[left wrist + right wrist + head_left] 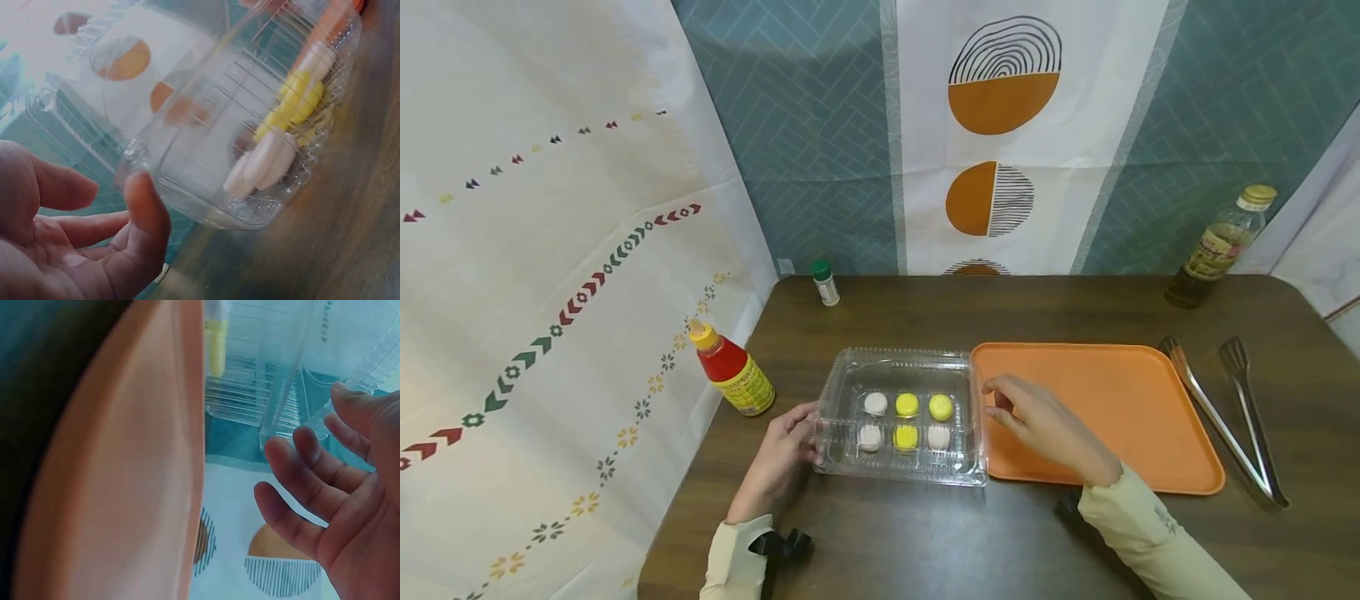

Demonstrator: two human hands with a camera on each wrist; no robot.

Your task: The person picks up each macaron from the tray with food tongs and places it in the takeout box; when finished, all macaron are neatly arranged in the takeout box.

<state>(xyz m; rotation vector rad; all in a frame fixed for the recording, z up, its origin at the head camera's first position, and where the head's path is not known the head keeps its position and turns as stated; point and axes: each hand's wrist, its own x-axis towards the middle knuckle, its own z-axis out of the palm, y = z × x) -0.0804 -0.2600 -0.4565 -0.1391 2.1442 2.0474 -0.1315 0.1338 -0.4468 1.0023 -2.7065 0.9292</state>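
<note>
A clear plastic clamshell container [898, 471] sits on the table, left of the orange tray. Inside it, several pale and yellow macarons [907, 405] lie in two rows; the left wrist view shows them standing past the ribbed wall. Its clear lid [75, 125] looks raised at an angle in that view. My left hand [786, 454] is at the container's left side, fingers loosely bent, a fingertip by the plastic edge; contact is hard to tell. My right hand [1045, 425] hovers at the right side, above the tray's left end, with relaxed, bent fingers and nothing in them.
The orange tray [1097, 408] lies right of the container. Tongs [1217, 421] and a second long utensil [1252, 408] are beyond it. A red bottle with a yellow label [737, 375], a green-capped jar [825, 283] and an oil bottle [1217, 250] stand near the table's edges.
</note>
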